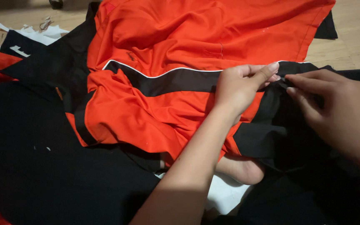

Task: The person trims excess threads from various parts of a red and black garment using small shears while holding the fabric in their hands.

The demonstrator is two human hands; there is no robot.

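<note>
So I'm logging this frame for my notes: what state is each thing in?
orange garment: spread out, rumpled
black band: flat across the garment, white-piped top edge
left hand: pinching the band's end
right hand: fingertips pinching the black fabric beside it
white scraps: loose on the wooden floor

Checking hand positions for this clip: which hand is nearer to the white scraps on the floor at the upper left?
Left. The left hand pinches the garment's black band, well right of the white scraps. The right hand is farther right still.
</note>
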